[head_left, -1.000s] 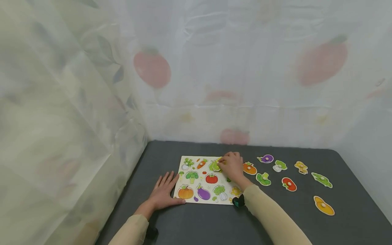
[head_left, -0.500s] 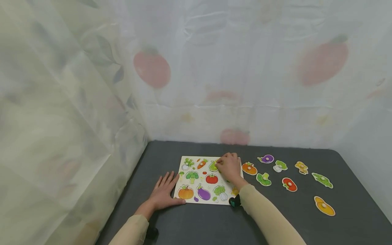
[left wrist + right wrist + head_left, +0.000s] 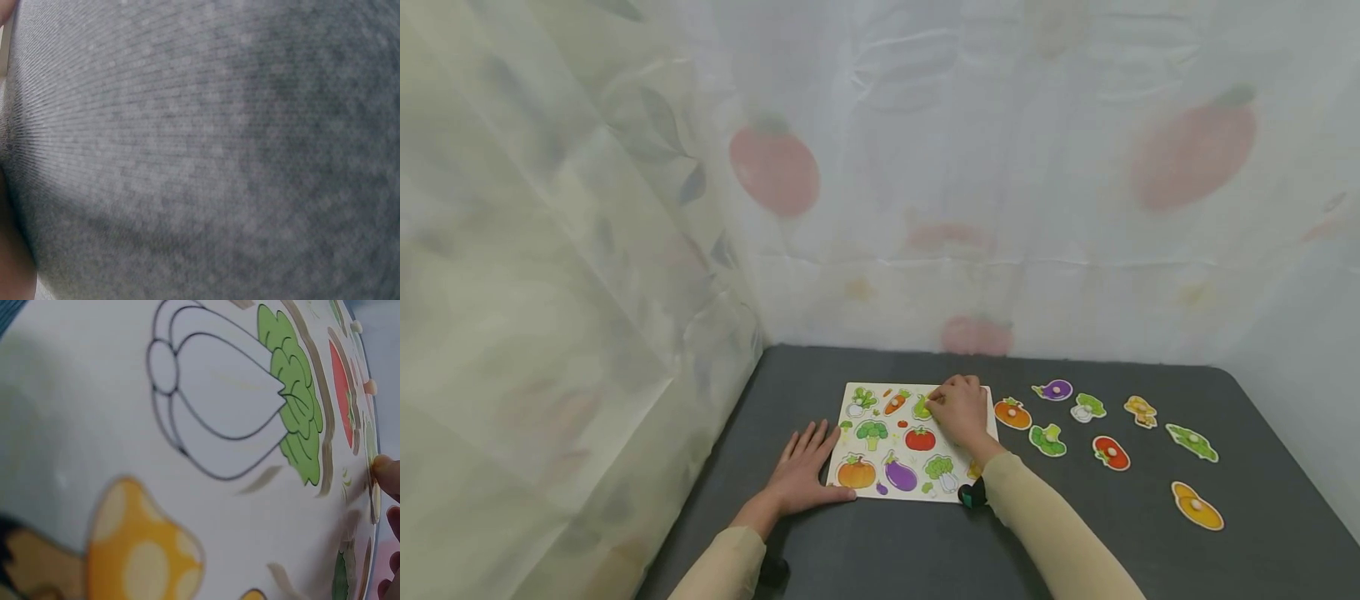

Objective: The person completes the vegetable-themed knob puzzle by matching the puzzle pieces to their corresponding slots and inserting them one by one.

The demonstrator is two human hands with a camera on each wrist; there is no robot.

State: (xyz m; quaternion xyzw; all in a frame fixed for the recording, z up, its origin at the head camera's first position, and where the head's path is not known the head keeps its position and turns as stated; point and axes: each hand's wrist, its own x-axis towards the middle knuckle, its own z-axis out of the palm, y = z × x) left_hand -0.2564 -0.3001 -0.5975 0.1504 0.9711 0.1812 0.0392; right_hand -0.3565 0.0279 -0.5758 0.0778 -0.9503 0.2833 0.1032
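Observation:
A white vegetable puzzle board (image 3: 842,450) lies on the dark table. My left hand (image 3: 801,475) rests flat with spread fingers along its left edge. At the board's upper right, my right hand (image 3: 958,412) pinches a green pear-shaped puzzle piece (image 3: 921,407), mostly covered by the fingers. In the right wrist view, the fingertips (image 3: 386,475) meet at this piece, which sits low against the board. A knobbed carrot piece (image 3: 896,403) and a knobbed radish piece (image 3: 860,402) sit in the top row. The left wrist view is nearly all grey tabletop (image 3: 187,137).
Loose knobbed pieces lie right of the board: a pumpkin (image 3: 1012,413), an eggplant (image 3: 1052,390), a broccoli (image 3: 1047,440), a bok choy (image 3: 1087,407), a tomato (image 3: 1111,452), a yellow mushroom-like piece (image 3: 1141,412), a pea pod (image 3: 1192,442) and an orange-yellow piece (image 3: 1197,506). Patterned curtains (image 3: 880,250) surround the table.
My right hand has shifted slightly left with the green piece, which was tilted over its printed shape and now lies lined up with it. The left hand has stayed in place.

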